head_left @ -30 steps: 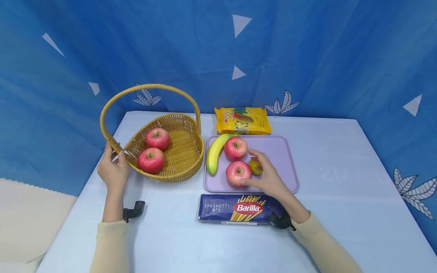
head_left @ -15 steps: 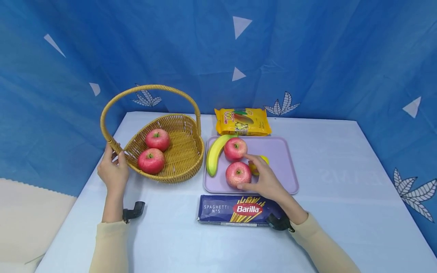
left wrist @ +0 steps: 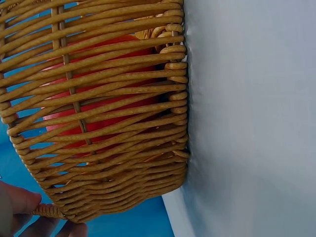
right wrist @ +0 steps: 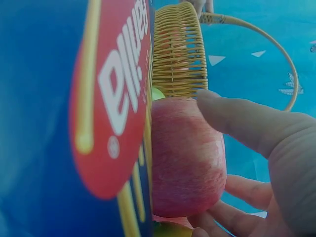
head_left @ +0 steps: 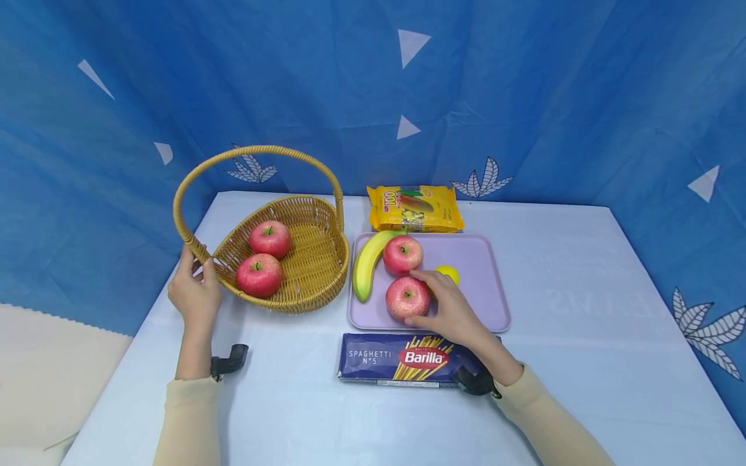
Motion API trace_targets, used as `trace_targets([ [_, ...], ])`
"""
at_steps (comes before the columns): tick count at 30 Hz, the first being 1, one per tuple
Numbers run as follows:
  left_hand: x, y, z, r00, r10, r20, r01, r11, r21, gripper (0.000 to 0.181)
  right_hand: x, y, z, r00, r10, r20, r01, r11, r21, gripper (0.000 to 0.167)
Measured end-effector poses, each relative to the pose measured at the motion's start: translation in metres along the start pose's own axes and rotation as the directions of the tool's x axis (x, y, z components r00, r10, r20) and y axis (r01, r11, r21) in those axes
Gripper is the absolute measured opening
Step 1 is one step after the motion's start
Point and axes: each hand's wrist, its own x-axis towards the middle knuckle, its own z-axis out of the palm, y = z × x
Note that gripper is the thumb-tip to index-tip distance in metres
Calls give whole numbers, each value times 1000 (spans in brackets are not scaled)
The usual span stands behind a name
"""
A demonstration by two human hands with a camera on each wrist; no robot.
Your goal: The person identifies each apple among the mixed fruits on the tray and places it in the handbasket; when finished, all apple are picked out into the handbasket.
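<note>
My left hand [head_left: 195, 294] grips the base of the handle of a wicker basket [head_left: 311, 259] at the left, pinching it between thumb and fingers. Two red apples [head_left: 259, 274] lie inside the basket; its woven side [left wrist: 113, 108] fills much of the left wrist view. On a lilac tray [head_left: 484, 304], my right hand [head_left: 451, 312] holds the nearer red apple [head_left: 406, 298], thumb on the near side and fingers on the far side. Another apple [head_left: 402, 254], a banana [head_left: 367, 266] and a yellow round fruit [head_left: 447, 273], partly hidden by the hand, share the tray.
A blue spaghetti box [head_left: 373, 357] lies in front of the tray, under my right wrist. Behind the tray is a yellow packet [head_left: 415, 208] with a mango picture. A blue patterned curtain [head_left: 326, 77] hangs behind the white table [head_left: 280, 401].
My right hand has shifted left and slightly nearer, off the yellow fruit and closer round the near apple, uncovering more of the tray. The left hand and basket keep their place.
</note>
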Motion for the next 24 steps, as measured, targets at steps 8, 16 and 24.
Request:
trace_targets([
  [8,0,1,0,1000,-3,4,3,1000,1,33,-1,0,1,1000,-10,11,11,998,-59,81],
  [16,0,0,1,1000,9,-1,-9,1000,-5,29,-2,-1,0,1000,26,16,-24,996,-82,80],
  [24,-1,-1,1,1000,14,-4,-14,1000,-4,28,-2,1,2,999,33,-13,-34,995,-96,81],
])
